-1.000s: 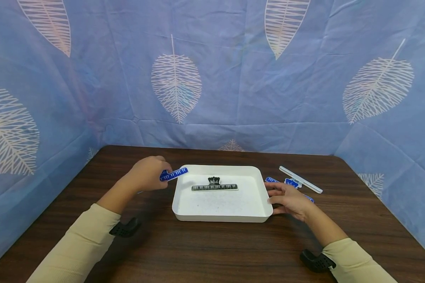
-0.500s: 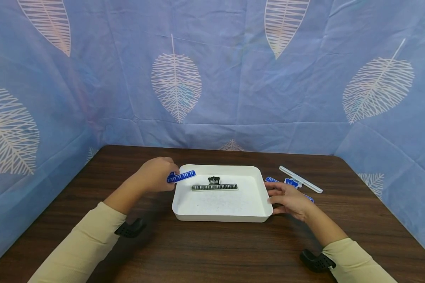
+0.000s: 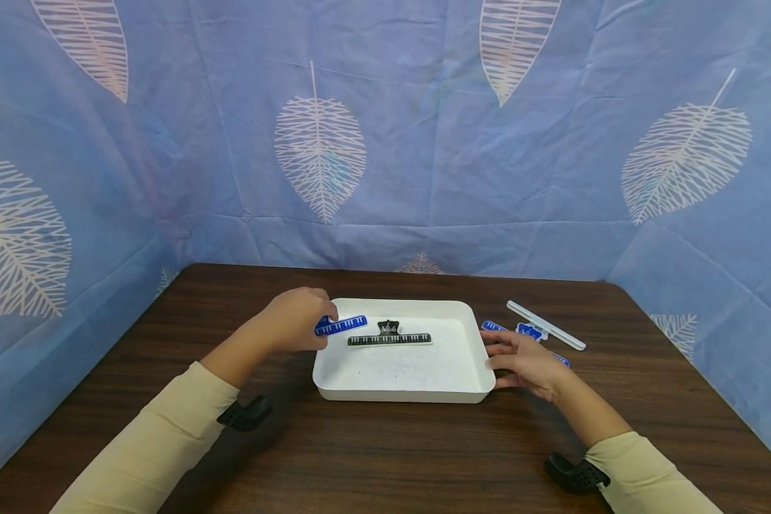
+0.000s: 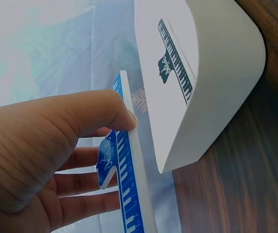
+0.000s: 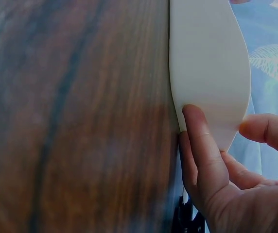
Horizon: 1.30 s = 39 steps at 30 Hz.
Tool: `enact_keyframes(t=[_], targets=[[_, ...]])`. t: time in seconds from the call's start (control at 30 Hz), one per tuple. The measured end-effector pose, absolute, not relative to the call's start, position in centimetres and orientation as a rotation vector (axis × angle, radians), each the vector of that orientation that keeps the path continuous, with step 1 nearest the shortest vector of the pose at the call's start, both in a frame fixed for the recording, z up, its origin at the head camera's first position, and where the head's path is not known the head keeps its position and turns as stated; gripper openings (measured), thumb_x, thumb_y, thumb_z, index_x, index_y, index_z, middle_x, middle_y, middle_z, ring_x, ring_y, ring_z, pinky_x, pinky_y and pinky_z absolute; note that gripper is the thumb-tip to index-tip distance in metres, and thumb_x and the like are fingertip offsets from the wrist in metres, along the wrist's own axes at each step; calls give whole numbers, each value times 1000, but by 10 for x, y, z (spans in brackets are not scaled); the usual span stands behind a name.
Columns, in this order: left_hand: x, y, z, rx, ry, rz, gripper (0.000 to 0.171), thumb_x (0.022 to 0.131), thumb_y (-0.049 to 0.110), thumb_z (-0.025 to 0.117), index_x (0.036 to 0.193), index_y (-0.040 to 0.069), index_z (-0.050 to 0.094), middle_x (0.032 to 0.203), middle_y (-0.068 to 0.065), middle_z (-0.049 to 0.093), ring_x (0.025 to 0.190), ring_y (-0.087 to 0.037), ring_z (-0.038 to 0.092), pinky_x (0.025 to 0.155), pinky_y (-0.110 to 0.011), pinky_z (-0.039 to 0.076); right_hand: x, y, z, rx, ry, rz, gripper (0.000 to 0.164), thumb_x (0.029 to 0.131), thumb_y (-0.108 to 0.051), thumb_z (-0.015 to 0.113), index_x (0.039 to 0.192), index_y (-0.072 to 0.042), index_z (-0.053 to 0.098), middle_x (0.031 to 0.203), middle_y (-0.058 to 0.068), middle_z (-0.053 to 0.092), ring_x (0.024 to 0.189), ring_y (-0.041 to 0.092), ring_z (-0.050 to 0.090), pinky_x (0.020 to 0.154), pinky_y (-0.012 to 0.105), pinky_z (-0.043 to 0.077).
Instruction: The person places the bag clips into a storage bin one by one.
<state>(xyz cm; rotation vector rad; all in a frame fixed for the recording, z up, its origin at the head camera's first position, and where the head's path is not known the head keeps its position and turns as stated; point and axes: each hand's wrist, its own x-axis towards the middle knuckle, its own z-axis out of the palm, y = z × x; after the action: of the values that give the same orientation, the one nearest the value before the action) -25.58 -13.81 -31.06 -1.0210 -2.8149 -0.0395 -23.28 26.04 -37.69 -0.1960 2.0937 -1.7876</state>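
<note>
My left hand (image 3: 298,319) holds a blue music clip (image 3: 342,326) printed with piano keys, over the left rim of the white tray (image 3: 398,378). In the left wrist view the thumb (image 4: 100,109) presses its long edge, with the fingers behind. Inside the tray lies a black music clip (image 3: 389,340) with the same key pattern. My right hand (image 3: 523,368) rests against the tray's right side. In the right wrist view, its fairly straight fingers (image 5: 202,150) touch the outer wall and the thumb meets the rim.
Right of the tray, another blue clip (image 3: 530,332) lies partly behind my right hand, with a white bar (image 3: 546,325) against it. The dark wooden table (image 3: 398,457) meets a blue leaf-patterned cloth (image 3: 385,178) at the back and sides.
My left hand has moved right with the blue music clip, from beside the tray to over its left rim. The right hand and the tray have stayed put.
</note>
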Motion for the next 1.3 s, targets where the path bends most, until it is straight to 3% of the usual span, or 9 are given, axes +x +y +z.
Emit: enact_keyframes(t=[0.97, 1.3], targets=[[-259, -107, -314, -1234, -2803, 26, 28, 71, 20, 80, 97, 12, 75, 90, 0, 66, 73, -12, 55, 68, -30, 51, -231, 259, -374, -211, 2102, -1789, 68, 90, 2, 58, 148, 11, 22, 136, 34, 46, 103, 32, 64, 79, 47, 56], [-263, -95, -320, -1268, -2850, 73, 26, 73, 24, 80, 98, 14, 76, 88, 3, 65, 74, -10, 54, 71, -30, 51, -231, 260, -375, -204, 2104, -1787, 68, 91, 2, 58, 148, 11, 22, 137, 34, 45, 104, 32, 64, 79, 47, 56]])
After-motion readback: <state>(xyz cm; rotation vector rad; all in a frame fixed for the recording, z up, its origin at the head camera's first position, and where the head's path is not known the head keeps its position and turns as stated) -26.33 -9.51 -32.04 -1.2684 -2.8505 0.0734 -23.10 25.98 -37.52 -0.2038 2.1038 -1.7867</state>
